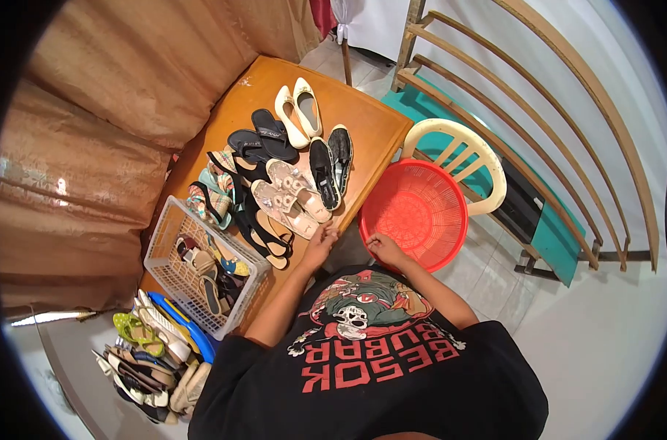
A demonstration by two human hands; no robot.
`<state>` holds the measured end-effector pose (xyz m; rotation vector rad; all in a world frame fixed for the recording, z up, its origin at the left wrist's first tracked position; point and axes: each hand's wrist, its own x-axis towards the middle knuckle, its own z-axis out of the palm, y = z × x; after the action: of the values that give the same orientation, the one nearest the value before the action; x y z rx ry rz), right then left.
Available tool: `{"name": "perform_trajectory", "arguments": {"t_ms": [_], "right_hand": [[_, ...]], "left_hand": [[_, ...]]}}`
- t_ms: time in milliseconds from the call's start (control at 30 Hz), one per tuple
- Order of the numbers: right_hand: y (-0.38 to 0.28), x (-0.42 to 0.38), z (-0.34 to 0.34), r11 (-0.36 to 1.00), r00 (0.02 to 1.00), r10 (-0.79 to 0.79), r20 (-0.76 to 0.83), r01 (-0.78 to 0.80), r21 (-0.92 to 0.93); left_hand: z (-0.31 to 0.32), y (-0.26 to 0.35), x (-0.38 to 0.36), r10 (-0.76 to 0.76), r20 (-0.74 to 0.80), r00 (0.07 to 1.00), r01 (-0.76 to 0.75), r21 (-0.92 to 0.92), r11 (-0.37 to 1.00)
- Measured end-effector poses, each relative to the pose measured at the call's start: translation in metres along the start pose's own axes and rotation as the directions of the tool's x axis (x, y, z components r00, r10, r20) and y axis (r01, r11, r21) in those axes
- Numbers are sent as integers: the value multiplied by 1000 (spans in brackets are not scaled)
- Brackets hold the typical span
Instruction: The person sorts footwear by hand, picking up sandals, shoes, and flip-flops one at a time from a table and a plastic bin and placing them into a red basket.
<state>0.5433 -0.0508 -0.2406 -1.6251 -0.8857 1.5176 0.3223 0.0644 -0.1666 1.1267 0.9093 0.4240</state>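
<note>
Brown curtain (91,147): hangs along the left side, close to the table's left edge.
Shoe pile (154,356): heaped at lower left, just beside the crate.
White crate (245,297): near the table's near-left end, its slatted walls around several shoes; it bounds the left arm's outer side.
Table (370,125): its right edge runs slantwise from the far corner down to the left hand; orange top shows between the cream pumps (298,117) and that edge.
Shoes on the table: black sandals (264,238) near the crate, beige sandals (293,202) to their right with toes toward the person, black slip-ons (326,172) beside the table's right edge.
Left hand (320,246): forearm reaching forward, fingers loosely bent at the table edge, just below the beige sandals' toes; whether it touches or grips one, I cannot tell.
Gap: a narrow opening between the two hands, with the table edge on one side and the basket on the other.
Right hand (383,248): elbow bent out, forearm angled inward, fingers half curled over the basket's near-left rim in view; contact cannot be told.
Red basket (457,192): right of the table, round rim upward, before the cream chair's back (495,172).
Wooden rack (520,121): slatted, beyond the chair at right; tiled floor shows between.
</note>
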Motion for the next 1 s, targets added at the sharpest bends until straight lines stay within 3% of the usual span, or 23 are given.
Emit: {"name": "perform_trajectory", "arguments": {"t_ms": [67,100,133,200,300,367,400,467,733,800,867,933,1000], "right_hand": [[-1,27,-7,974,976,-215,18,216,-67],[-10,39,-11,976,976,-214,27,215,-30],[-22,51,-13,977,977,-212,36,212,11],[-38,80,-13,967,969,-243,-34,239,-89],[-56,135,-5,945,945,-296,-140,268,-189],[-92,153,0,950,895,-274,-352,196,-241],[-103,161,-1,951,897,-273,-349,196,-240],[-118,177,1,890,859,-281,-428,66,-452],[-136,193,-8,797,954,-113,-279,-80,-599],[-128,194,-8,839,933,-135,-333,-71,-540],[-120,193,-15,928,939,-89,-333,-43,-369],[-119,187,-12,942,922,-76,-380,-60,-332],[-116,174,-7,951,856,-249,-452,128,-281]], "left_hand": [[10,23,7,-163,-138,977,140,-165,976],[14,27,14,-186,-147,972,133,-310,941],[15,28,24,-193,-163,968,136,-310,941],[7,17,44,-395,-124,910,316,-409,856],[8,5,55,-442,-89,893,371,-413,832],[13,5,61,-473,-57,879,410,-417,812],[15,5,63,-474,-60,878,410,-418,811],[15,7,65,-498,-6,867,436,-474,765],[-2,9,98,-522,195,830,532,-556,638],[-2,13,97,-535,215,817,553,-557,620],[1,16,90,-438,204,876,476,-519,710],[-1,26,82,-449,239,861,508,-467,724],[-3,22,76,-443,250,861,506,-514,693]]}}
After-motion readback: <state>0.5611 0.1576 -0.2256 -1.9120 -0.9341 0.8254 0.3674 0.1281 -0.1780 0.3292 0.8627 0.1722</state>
